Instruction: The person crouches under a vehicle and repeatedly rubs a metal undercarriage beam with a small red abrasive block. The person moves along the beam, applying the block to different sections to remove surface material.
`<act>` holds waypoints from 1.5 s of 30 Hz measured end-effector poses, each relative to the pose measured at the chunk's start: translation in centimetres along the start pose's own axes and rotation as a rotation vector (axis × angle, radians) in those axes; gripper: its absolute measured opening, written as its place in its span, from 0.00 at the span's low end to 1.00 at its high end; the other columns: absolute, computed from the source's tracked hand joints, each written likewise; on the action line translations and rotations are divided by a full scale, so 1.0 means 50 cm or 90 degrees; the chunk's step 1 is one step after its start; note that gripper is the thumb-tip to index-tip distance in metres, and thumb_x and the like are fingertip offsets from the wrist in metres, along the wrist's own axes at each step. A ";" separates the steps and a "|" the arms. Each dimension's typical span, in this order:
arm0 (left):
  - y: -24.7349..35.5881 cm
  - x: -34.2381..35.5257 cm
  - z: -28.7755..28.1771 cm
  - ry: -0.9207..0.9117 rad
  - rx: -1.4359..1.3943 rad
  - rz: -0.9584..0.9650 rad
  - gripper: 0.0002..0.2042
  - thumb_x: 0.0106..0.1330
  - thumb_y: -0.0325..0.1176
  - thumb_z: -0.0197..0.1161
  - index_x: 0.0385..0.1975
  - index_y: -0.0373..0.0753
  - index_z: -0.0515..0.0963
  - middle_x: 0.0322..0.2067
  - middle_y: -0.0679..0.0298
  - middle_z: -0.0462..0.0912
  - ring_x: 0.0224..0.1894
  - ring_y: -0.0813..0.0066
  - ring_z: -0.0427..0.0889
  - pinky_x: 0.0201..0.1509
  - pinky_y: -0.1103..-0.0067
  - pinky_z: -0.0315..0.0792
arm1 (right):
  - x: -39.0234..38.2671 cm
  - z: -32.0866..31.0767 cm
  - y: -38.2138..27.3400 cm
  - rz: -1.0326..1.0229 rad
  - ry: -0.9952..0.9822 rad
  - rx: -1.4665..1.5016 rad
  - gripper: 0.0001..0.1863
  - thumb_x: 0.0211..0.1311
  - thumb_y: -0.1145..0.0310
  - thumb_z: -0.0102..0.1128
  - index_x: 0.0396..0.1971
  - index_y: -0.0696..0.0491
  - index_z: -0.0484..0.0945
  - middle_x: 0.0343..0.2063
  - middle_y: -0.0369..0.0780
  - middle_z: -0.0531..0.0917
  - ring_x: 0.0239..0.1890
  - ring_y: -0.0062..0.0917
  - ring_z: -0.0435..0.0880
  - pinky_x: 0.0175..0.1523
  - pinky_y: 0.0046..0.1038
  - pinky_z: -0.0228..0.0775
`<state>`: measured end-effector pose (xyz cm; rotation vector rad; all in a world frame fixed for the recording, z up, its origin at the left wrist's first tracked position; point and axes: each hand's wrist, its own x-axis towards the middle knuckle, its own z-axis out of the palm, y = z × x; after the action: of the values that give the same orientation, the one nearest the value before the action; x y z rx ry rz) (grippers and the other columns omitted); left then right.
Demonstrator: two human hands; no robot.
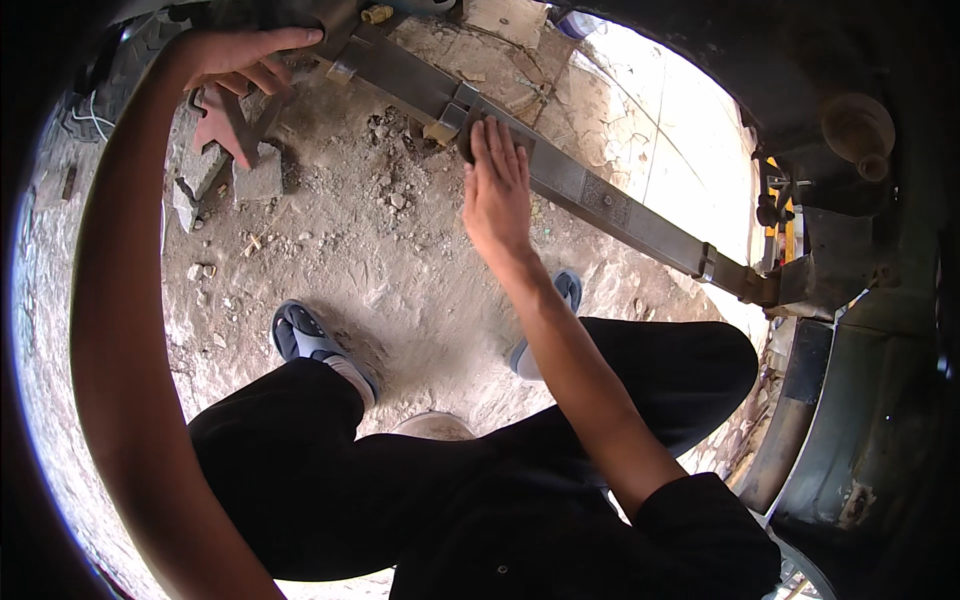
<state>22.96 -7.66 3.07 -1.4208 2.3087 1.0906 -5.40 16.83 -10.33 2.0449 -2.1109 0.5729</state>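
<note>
A long steel bar [610, 208] with clamps runs diagonally across the upper view. My left hand [250, 62] is raised at the upper left, thumb stretched toward the bar's dark upper end [335, 30], fingers loosely bent and apart; whether it touches metal there, I cannot tell. My right hand [496, 185] lies with straight fingers on a dark piece on the bar's middle, beside a metal clamp [460, 100]. Under my left hand, a pink-red forked piece [222, 125] rests by broken concrete blocks [258, 178].
Dark metal bodywork [880, 420] fills the right side, with a rusty cylindrical fitting [855, 135] above. The dusty floor [400, 260] holds rubble. My sandalled feet [305, 335] and bent legs are below, and a pale round object [430, 423] sits between them.
</note>
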 end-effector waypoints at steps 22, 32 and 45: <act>-0.005 0.004 0.008 0.025 0.032 0.010 0.48 0.57 0.77 0.46 0.71 0.47 0.59 0.59 0.55 0.77 0.64 0.60 0.74 0.68 0.62 0.64 | 0.061 -0.055 -0.032 0.060 -0.160 -0.031 0.46 0.63 0.53 0.63 0.70 0.64 0.49 0.70 0.58 0.54 0.74 0.49 0.51 0.74 0.50 0.48; 0.003 0.004 0.011 0.018 0.034 -0.006 0.46 0.61 0.75 0.45 0.72 0.48 0.57 0.59 0.59 0.78 0.66 0.59 0.72 0.70 0.62 0.61 | 0.067 -0.066 -0.027 0.042 -0.163 -0.048 0.46 0.62 0.54 0.65 0.70 0.64 0.51 0.69 0.57 0.56 0.73 0.48 0.53 0.73 0.49 0.50; 0.023 0.002 -0.010 -0.002 0.029 -0.027 0.46 0.61 0.75 0.44 0.71 0.44 0.60 0.61 0.58 0.75 0.66 0.61 0.70 0.70 0.64 0.61 | 0.075 -0.076 -0.019 0.003 -0.169 -0.059 0.47 0.60 0.54 0.67 0.68 0.67 0.53 0.68 0.60 0.57 0.71 0.50 0.57 0.73 0.45 0.53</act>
<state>22.04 -7.80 3.90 -1.4445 2.2752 1.0213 -5.29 14.73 -5.30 2.1667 -2.2356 0.2063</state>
